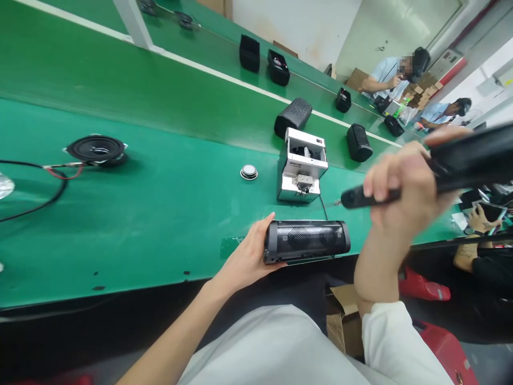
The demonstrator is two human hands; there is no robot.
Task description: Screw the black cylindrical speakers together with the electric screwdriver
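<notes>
My left hand [253, 243] grips the left end of a black speaker housing [308, 239], which lies lengthwise at the bench's near edge. Two perforated patches show on its upper face. Raised to the right, my right hand [406, 184] is wrapped round a black electric screwdriver [366, 197], blurred by motion. Its thin bit points left, above and apart from the housing's right end. Just behind the housing stands a silver screw feeder [302, 166]. A small round speaker driver [249, 171] lies left of the feeder.
A larger black speaker [96, 148] with red and black wires lies on the green bench [168, 224] at left. Several black housings [294, 115] line the conveyor behind. Co-workers [387, 75] sit at the far right, and another person's hand [483, 218] shows at the right edge.
</notes>
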